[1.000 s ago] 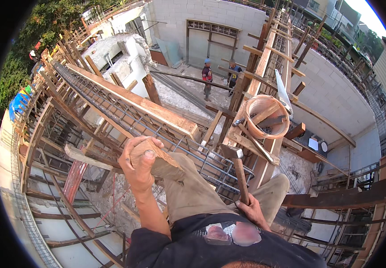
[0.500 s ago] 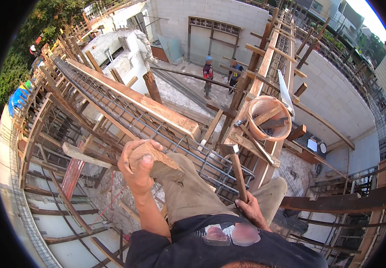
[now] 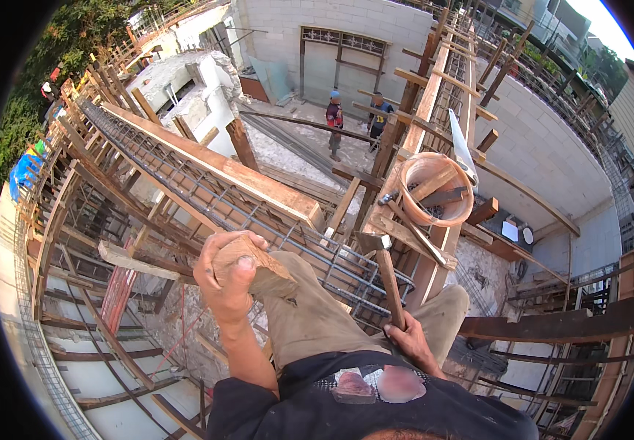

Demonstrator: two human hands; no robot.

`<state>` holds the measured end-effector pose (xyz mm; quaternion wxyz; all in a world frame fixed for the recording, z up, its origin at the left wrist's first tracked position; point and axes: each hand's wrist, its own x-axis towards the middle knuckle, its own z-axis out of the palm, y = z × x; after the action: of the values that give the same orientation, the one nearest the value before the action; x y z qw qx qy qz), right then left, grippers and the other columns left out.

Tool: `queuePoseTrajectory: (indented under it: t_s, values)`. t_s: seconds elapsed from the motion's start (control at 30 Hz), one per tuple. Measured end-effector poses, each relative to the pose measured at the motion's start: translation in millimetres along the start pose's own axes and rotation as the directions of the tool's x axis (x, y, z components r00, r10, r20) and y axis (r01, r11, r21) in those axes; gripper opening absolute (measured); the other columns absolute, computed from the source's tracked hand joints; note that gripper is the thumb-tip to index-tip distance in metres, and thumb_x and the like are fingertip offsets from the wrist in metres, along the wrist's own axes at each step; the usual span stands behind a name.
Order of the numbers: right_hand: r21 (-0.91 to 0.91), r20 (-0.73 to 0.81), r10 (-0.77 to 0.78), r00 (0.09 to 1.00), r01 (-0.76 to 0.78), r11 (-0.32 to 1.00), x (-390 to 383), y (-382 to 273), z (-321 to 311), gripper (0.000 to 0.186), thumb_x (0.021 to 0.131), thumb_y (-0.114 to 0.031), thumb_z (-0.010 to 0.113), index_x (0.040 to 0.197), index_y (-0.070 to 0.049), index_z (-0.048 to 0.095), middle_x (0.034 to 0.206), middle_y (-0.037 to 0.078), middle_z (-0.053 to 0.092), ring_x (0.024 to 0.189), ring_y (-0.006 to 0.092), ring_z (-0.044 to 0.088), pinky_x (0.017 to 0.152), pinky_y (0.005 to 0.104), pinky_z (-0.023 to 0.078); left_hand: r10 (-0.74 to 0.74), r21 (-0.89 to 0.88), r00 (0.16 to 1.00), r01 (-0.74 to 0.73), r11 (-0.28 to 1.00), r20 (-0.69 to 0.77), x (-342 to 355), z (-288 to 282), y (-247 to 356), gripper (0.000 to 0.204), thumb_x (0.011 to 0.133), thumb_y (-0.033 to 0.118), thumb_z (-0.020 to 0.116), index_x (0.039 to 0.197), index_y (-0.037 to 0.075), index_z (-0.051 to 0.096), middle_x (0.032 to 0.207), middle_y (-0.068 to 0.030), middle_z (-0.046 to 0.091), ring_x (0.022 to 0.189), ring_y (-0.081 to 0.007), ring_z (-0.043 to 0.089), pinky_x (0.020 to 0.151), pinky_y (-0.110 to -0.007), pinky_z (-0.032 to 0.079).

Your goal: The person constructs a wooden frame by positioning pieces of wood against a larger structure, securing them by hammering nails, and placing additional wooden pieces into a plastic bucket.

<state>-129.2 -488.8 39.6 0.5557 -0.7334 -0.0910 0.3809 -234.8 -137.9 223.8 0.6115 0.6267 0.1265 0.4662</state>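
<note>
My left hand is raised in front of me, fingers closed around a short wooden block. My right hand rests by my right thigh and grips the wooden handle of a hammer, its steel head pointing up toward the timber beam. My legs in khaki trousers straddle a rebar cage set in wooden formwork, high above the ground.
An orange bucket with wood scraps sits on the plank ahead, a handsaw beside it. A long formwork board runs off to the left. Two people stand on the ground far below. Scaffold poles and open drops surround me.
The hammer has tilted a little to the left in my right hand. My left hand holds the block in nearly the same place.
</note>
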Motion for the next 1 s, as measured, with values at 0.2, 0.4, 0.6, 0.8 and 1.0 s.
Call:
queuePoseTrajectory:
  t_s: [0.2, 0.4, 0.6, 0.8, 1.0]
  values:
    - [0.120, 0.039, 0.039, 0.998, -0.044, 0.992, 20, -14, 2, 0.027, 0.092, -0.010, 0.072, 0.112, -0.002, 0.056, 0.073, 0.001, 0.057, 0.059, 0.0101, 0.055, 0.052, 0.0271, 0.044, 0.040, 0.003, 0.999, -0.040, 0.999, -0.007, -3, 8, -1, 0.046, 0.084, 0.029, 0.074, 0.110, -0.006, 0.063, 0.095, -0.0166, 0.070, 0.087, -0.0245, 0.069, 0.081, -0.038, 0.057]
    - [0.511, 0.244, -0.051, 0.968, -0.084, 0.855, 146, -129, 54, 0.017, 0.097, -0.011, 0.064, 0.109, -0.004, 0.054, 0.076, 0.003, 0.053, 0.061, 0.0135, 0.055, 0.049, 0.0308, 0.050, 0.034, 0.025, 0.998, -0.033, 0.999, -0.045, 0, -11, 0, 0.047, 0.084, 0.034, 0.074, 0.108, -0.004, 0.062, 0.093, -0.0171, 0.070, 0.085, -0.0256, 0.070, 0.079, -0.040, 0.058]
    - [0.827, 0.214, 0.147, 0.966, -0.259, 0.499, 372, -127, 45, 0.010, 0.096, -0.007, 0.059, 0.097, -0.005, 0.049, 0.081, 0.007, 0.051, 0.061, 0.0134, 0.052, 0.048, 0.0294, 0.049, 0.039, 0.020, 0.998, -0.038, 0.999, -0.053, 0, -17, 3, 0.042, 0.085, 0.032, 0.067, 0.106, -0.005, 0.061, 0.090, -0.0175, 0.069, 0.082, -0.0264, 0.070, 0.079, -0.041, 0.057]
    - [0.657, 0.019, 0.203, 0.979, -0.165, 0.735, 361, -102, 34, 0.009, 0.095, -0.007, 0.057, 0.094, -0.005, 0.049, 0.072, 0.005, 0.050, 0.050, 0.0168, 0.050, 0.041, 0.0300, 0.044, 0.059, -0.062, 0.991, -0.067, 0.996, -0.121, -8, -29, -1, 0.046, 0.084, 0.032, 0.066, 0.110, -0.005, 0.059, 0.091, -0.0188, 0.068, 0.083, -0.0279, 0.069, 0.081, -0.043, 0.057]
    - [0.492, 0.087, -0.173, 0.981, 0.109, 0.864, 139, -72, 43, 0.021, 0.094, -0.010, 0.064, 0.112, -0.003, 0.054, 0.075, 0.003, 0.053, 0.057, 0.0109, 0.053, 0.047, 0.0281, 0.046, 0.041, -0.074, 0.993, -0.049, 0.996, -0.110, 5, -22, 1, 0.047, 0.082, 0.031, 0.069, 0.112, -0.005, 0.059, 0.094, -0.0200, 0.067, 0.085, -0.0294, 0.068, 0.082, -0.045, 0.057]
